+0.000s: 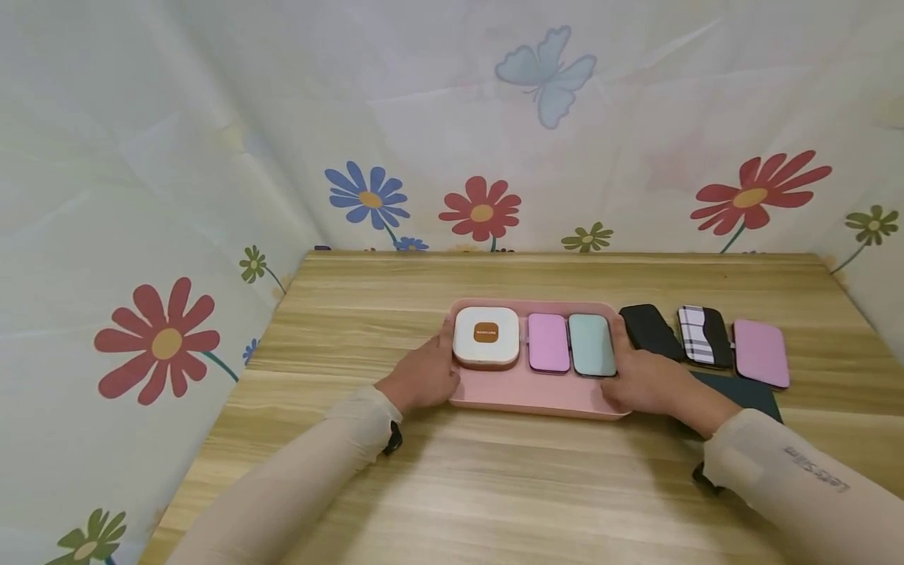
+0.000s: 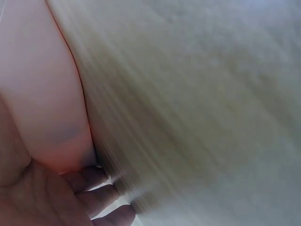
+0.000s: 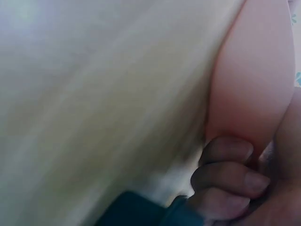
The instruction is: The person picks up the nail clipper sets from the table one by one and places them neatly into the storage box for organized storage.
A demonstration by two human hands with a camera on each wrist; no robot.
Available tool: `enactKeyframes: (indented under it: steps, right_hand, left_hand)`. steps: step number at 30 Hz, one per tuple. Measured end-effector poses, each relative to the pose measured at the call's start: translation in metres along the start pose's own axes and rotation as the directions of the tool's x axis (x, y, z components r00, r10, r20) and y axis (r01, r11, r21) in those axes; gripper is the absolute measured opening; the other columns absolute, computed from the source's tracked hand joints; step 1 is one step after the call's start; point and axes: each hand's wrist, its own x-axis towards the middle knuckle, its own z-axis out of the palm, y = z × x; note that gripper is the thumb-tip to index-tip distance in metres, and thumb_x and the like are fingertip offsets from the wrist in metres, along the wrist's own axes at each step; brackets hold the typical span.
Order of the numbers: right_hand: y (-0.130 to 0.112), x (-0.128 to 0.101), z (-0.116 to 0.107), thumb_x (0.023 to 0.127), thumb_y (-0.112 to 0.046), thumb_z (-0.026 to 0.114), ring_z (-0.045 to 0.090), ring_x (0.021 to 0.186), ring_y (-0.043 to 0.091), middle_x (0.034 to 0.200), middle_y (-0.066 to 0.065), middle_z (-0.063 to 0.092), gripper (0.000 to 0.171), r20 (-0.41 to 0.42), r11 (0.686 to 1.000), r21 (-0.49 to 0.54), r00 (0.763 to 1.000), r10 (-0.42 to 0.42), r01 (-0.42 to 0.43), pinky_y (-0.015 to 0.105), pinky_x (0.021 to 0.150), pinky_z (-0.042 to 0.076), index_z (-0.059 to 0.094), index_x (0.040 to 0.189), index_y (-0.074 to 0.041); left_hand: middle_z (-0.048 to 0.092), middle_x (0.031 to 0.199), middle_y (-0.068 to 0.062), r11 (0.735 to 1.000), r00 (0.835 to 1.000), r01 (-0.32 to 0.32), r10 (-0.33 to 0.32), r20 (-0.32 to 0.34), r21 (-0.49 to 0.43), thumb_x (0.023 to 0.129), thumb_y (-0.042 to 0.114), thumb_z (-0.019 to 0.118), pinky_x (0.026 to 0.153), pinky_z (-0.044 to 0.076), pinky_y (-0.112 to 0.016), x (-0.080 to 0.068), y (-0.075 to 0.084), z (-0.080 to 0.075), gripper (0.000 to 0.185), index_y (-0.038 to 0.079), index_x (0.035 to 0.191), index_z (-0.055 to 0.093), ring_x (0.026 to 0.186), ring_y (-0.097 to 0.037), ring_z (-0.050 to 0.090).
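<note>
Two hands grip a pink tray (image 1: 523,396) that sits on the wooden table (image 1: 494,479), a little beyond the middle. The left hand (image 1: 422,377) clasps the tray's left end, and the left wrist view shows its fingers (image 2: 101,200) curled under the rim. The right hand (image 1: 646,382) holds the right end, fingers (image 3: 225,176) tucked beneath the edge in the same way; that close view is blurred, so how firm the grip is I can't quite tell. On the tray lie a white square case (image 1: 486,336) with an orange label, a lilac case (image 1: 548,342) and a pale green case (image 1: 592,344), side by side. Just right of the tray, on the table, are a black case (image 1: 651,331), a plaid case (image 1: 703,336) and a pink case (image 1: 760,353). A dark teal case (image 1: 749,395) lies under the right wrist.
</note>
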Motion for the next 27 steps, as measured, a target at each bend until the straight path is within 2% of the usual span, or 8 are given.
enactKeyframes:
  steps: [4,8,11,14,16,20,23,27]
  right_hand:
    - [0.004,-0.004,-0.005,0.092,-0.03,0.057,0.055,0.063,0.018,0.079,0.007,0.067,0.108,-0.01,0.998,0.021,0.998,-0.055,0.055,0.034,0.058,0.04,-0.026,0.152,0.002]
    - [0.011,-0.007,-0.016,0.095,-0.03,0.058,0.064,0.095,0.026,0.124,0.031,0.062,0.101,-0.022,0.989,0.008,0.989,-0.147,0.147,0.044,0.081,0.05,-0.015,0.154,0.008]
    - [0.015,-0.01,-0.028,0.099,-0.029,0.058,0.064,0.086,0.026,0.111,0.028,0.066,0.094,-0.027,0.982,0.06,0.983,-0.18,0.181,0.042,0.072,0.052,-0.006,0.158,0.003]
    - [0.021,-0.012,-0.044,0.1,-0.027,0.059,0.052,0.063,0.018,0.079,0.007,0.059,0.087,-0.06,0.977,0.095,0.981,-0.183,0.188,0.032,0.056,0.043,0.002,0.16,-0.003]
    - [0.026,-0.011,-0.055,0.1,-0.025,0.06,0.047,0.061,0.015,0.077,0.001,0.054,0.081,-0.095,0.979,0.092,0.98,-0.176,0.184,0.029,0.054,0.039,0.01,0.16,-0.004]
    - [0.041,-0.006,-0.069,0.094,-0.019,0.067,0.056,0.08,0.02,0.099,0.008,0.059,0.077,-0.153,0.976,-0.004,0.965,-0.214,0.216,0.033,0.066,0.047,0.024,0.156,-0.003]
    - [0.052,-0.002,-0.074,0.088,-0.022,0.075,0.059,0.103,0.033,0.122,0.02,0.058,0.083,-0.152,0.966,-0.104,0.956,-0.25,0.236,0.048,0.083,0.052,0.029,0.155,-0.002]
    - [0.062,0.005,-0.077,0.079,-0.036,0.084,0.041,0.131,0.051,0.148,0.031,0.039,0.1,-0.107,0.954,-0.185,0.96,-0.257,0.234,0.07,0.099,0.04,0.028,0.156,-0.003]
  left_hand:
    - [0.031,0.161,-0.02,1.0,1.0,-0.002,0.002,-0.006,0.015,0.095,0.022,0.044,0.116,0.036,-0.039,-0.002,0.002,-0.001,0.085,0.001,0.159,-0.009,0.146,-0.025,0.037]
    - [0.031,0.16,-0.021,1.0,1.0,0.001,0.0,-0.009,0.023,0.096,0.022,0.043,0.116,0.035,-0.037,-0.005,0.005,-0.004,0.083,0.0,0.159,-0.007,0.146,-0.025,0.037]
    - [0.034,0.159,-0.021,0.999,1.0,-0.005,0.005,-0.013,0.032,0.096,0.022,0.044,0.115,0.037,-0.037,-0.006,0.005,-0.004,0.084,0.0,0.159,-0.007,0.143,-0.025,0.04]
    - [0.036,0.158,-0.022,0.999,1.0,-0.015,0.016,-0.021,0.032,0.095,0.022,0.044,0.114,0.038,-0.037,-0.006,0.006,-0.005,0.085,-0.001,0.159,-0.007,0.142,-0.025,0.042]
    - [0.035,0.158,-0.022,1.0,1.0,-0.016,0.017,-0.022,0.025,0.095,0.021,0.045,0.115,0.037,-0.037,-0.007,0.006,-0.005,0.085,0.0,0.159,-0.007,0.143,-0.026,0.04]
    - [0.037,0.156,-0.023,1.0,1.0,-0.014,0.014,-0.028,0.003,0.095,0.021,0.044,0.114,0.038,-0.038,-0.007,0.006,-0.004,0.084,0.0,0.159,-0.007,0.141,-0.027,0.043]
    - [0.041,0.153,-0.024,1.0,0.999,-0.021,0.021,-0.037,-0.002,0.095,0.02,0.043,0.111,0.041,-0.038,-0.008,0.005,-0.003,0.083,0.001,0.159,-0.007,0.136,-0.027,0.048]
    - [0.041,0.153,-0.024,0.999,0.998,-0.036,0.036,-0.042,0.0,0.096,0.021,0.042,0.112,0.04,-0.039,-0.009,0.004,-0.003,0.082,0.0,0.159,-0.007,0.136,-0.027,0.048]
